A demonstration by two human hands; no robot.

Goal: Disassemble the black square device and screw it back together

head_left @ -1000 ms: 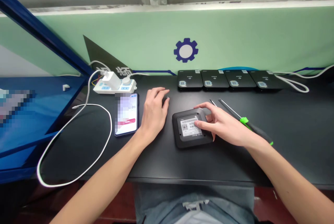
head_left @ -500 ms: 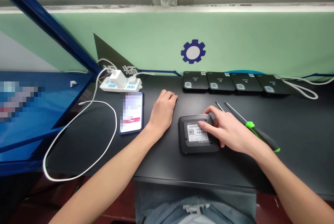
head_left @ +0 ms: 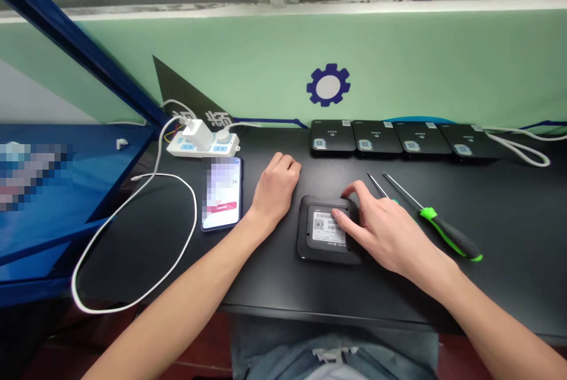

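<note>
My right hand (head_left: pixel 385 220) grips a square black electronics box (head_left: pixel 303 241) at its right side, thumb on top and index finger curled over the far edge. The box lies label side up on the black tabletop. A white label (head_left: pixel 330 227) with a QR code and barcodes shows beside the thumb. Left of the box, my left hand (head_left: pixel 277 185) rests on the table, fingers curled in; its palm side is hidden. Two screwdrivers lie right of the box: a black-and-green one (head_left: pixel 447 232), and another (head_left: pixel 376 185) mostly covered by my right hand.
Several similar black boxes (head_left: pixel 376 137) stand in a row along the green partition (head_left: pixel 248 67). A lit phone (head_left: pixel 224 194) lies left of my left hand. Behind it sits a white power strip (head_left: pixel 225 146) with a plugged-in charger (head_left: pixel 198 133). A white cable (head_left: pixel 133 303) loops across the left side.
The box has shifted slightly left and turned a little, with my right hand still on it. My left hand has stayed in place. The view has moved slightly.
</note>
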